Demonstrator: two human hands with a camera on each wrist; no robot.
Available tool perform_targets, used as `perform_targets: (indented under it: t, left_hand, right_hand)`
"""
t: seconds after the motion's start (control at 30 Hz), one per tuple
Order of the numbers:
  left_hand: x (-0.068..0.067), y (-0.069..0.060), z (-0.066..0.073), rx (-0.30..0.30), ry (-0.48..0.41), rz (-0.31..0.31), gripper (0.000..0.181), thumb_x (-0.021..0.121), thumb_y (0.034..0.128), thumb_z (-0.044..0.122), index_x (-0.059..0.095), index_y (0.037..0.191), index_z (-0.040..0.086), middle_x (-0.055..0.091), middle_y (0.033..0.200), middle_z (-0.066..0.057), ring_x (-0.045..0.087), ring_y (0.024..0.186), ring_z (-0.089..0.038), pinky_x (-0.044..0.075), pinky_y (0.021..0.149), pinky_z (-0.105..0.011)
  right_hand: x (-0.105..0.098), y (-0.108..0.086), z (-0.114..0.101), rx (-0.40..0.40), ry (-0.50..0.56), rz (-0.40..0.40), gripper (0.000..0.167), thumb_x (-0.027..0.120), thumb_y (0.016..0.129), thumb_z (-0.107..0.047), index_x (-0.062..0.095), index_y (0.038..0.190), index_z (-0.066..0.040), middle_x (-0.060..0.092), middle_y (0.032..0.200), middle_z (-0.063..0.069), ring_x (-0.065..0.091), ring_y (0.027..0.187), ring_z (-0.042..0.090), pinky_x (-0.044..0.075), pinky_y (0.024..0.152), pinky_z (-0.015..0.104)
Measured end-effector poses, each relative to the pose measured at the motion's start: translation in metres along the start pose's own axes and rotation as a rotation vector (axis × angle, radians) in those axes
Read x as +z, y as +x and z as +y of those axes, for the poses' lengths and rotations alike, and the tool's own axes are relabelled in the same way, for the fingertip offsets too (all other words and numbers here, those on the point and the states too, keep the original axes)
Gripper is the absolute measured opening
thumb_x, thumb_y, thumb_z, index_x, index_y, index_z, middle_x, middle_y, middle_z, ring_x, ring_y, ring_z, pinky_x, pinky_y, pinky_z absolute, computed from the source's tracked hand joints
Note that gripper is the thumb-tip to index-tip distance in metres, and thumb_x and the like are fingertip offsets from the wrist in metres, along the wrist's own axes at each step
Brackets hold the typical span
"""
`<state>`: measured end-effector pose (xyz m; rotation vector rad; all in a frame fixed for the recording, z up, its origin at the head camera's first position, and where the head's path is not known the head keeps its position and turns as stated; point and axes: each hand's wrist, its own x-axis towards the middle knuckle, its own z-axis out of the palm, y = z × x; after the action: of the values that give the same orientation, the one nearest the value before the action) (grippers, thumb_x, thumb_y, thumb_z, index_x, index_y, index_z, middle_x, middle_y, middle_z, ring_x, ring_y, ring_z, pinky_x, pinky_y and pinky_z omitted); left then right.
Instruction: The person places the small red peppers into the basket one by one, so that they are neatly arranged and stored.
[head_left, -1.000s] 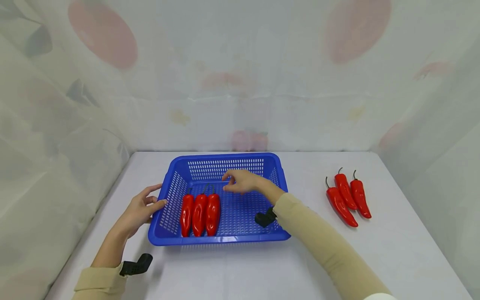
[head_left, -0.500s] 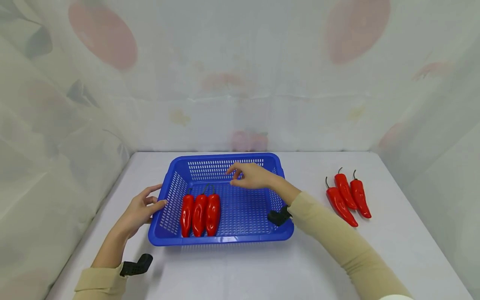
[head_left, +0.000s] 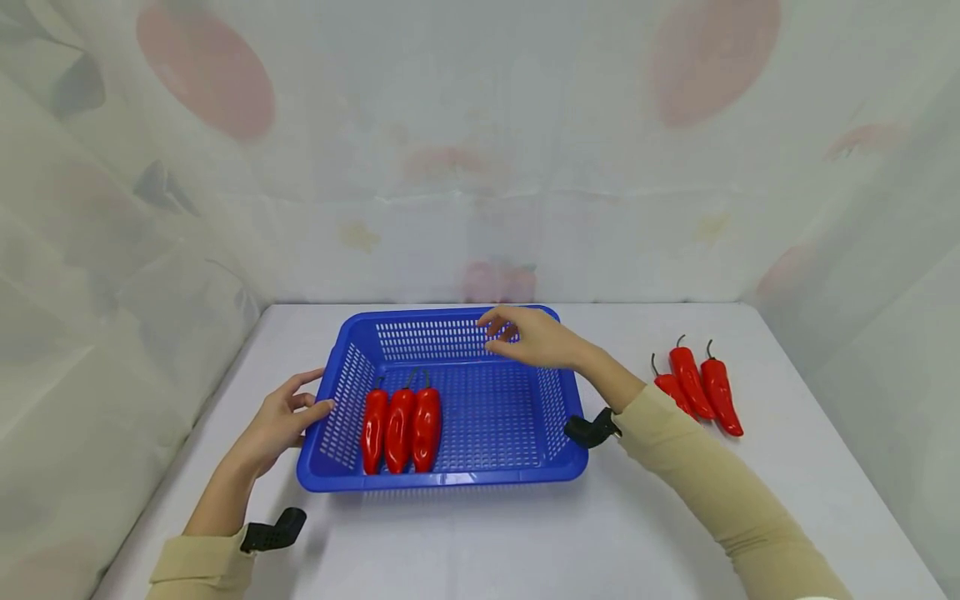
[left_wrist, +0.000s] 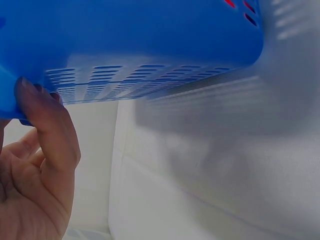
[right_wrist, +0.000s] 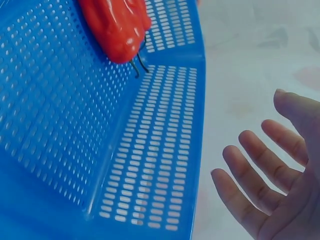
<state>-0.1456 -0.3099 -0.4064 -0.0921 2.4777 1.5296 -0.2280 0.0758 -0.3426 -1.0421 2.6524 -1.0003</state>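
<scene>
In the head view, a blue plastic basket [head_left: 487, 477] with slotted walls stands on the white table. My left hand [head_left: 276, 423] grips the basket's left rim, its thumb on the rim's edge. Inside, toward the left, three glossy red chili peppers [head_left: 399, 429] lie side by side with stems pointing away. My right hand [head_left: 540, 337] hovers above the basket's back right part, fingers loosely bent and holding nothing. From the right wrist, the fingers of this hand [right_wrist: 280, 175] appear spread beside the basket, apart from its wall.
Three more red chili peppers [head_left: 692, 382] lie grouped on the table [head_left: 795, 500] at the right; my right sleeve [head_left: 705, 475] partly covers one. Printed white sheeting [head_left: 480, 167] walls the table at the back and both sides.
My right hand has moved back and to the right, up from over the middle of the basket, with nothing in it. The left hand, basket and peppers have stayed put.
</scene>
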Motion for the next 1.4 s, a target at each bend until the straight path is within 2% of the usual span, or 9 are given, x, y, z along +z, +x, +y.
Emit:
perform_targets:
  t: [0.4, 0.73, 1.03, 1.23, 1.33, 1.4]
  left_hand:
    - [-0.001, -0.001, 0.001, 0.005, -0.002, -0.004, 0.07, 0.058, 0.0913, 0.024, 0.018, 0.147, 0.012, 0.053, 0.094, -0.02, 0.066, 0.072, -0.024, 0.057, 0.062, -0.04]
    - [-0.001, -0.002, 0.003, 0.005, 0.008, 0.001, 0.07, 0.058, 0.0912, 0.024, 0.017, 0.147, 0.012, 0.052, 0.095, -0.02, 0.065, 0.073, -0.025, 0.057, 0.062, -0.039]
    - [0.0, -0.002, 0.002, 0.015, 0.001, -0.001, 0.07, 0.058, 0.0908, 0.026, 0.018, 0.147, 0.012, 0.053, 0.094, -0.02, 0.066, 0.072, -0.024, 0.057, 0.062, -0.04]
    - [0.0, -0.003, 0.002, 0.012, -0.005, -0.003, 0.07, 0.059, 0.0904, 0.027, 0.019, 0.146, 0.013, 0.053, 0.093, -0.019, 0.066, 0.072, -0.024, 0.057, 0.063, -0.04]
    - [0.0, -0.002, 0.002, 0.013, -0.004, -0.002, 0.07, 0.059, 0.0907, 0.026, 0.019, 0.147, 0.013, 0.053, 0.093, -0.019, 0.066, 0.072, -0.024, 0.057, 0.062, -0.04]
    - [0.0, -0.002, 0.001, 0.011, -0.005, 0.0, 0.069, 0.058, 0.0908, 0.025, 0.019, 0.147, 0.013, 0.053, 0.093, -0.019, 0.066, 0.072, -0.024, 0.057, 0.062, -0.04]
  right_hand:
    - [-0.014, -0.032, 0.018, 0.034, 0.071, 0.16, 0.037, 0.063, 0.087, -0.019, 0.054, 0.123, -0.01, 0.061, 0.113, 0.007, 0.059, 0.1, 0.02, 0.052, 0.085, 0.037]
    - [-0.008, -0.059, 0.034, 0.043, 0.074, 0.294, 0.035, 0.063, 0.086, -0.011, 0.055, 0.12, -0.007, 0.059, 0.117, 0.007, 0.058, 0.103, 0.023, 0.052, 0.084, 0.039]
    - [-0.006, -0.086, 0.05, 0.126, 0.062, 0.364, 0.043, 0.062, 0.087, -0.013, 0.048, 0.128, -0.009, 0.055, 0.123, 0.01, 0.056, 0.107, 0.026, 0.052, 0.085, 0.045]
    - [-0.008, -0.11, 0.067, 0.215, 0.113, 0.42, 0.045, 0.059, 0.09, -0.021, 0.046, 0.132, -0.012, 0.054, 0.126, 0.011, 0.054, 0.111, 0.028, 0.049, 0.088, 0.048]
    - [-0.012, -0.123, 0.074, 0.254, 0.129, 0.45, 0.046, 0.058, 0.09, -0.022, 0.045, 0.134, -0.015, 0.053, 0.128, 0.01, 0.053, 0.114, 0.027, 0.048, 0.09, 0.046]
    - [-0.014, -0.13, 0.08, 0.271, 0.121, 0.47, 0.047, 0.058, 0.091, -0.023, 0.043, 0.135, -0.017, 0.052, 0.13, 0.009, 0.052, 0.115, 0.027, 0.049, 0.09, 0.041]
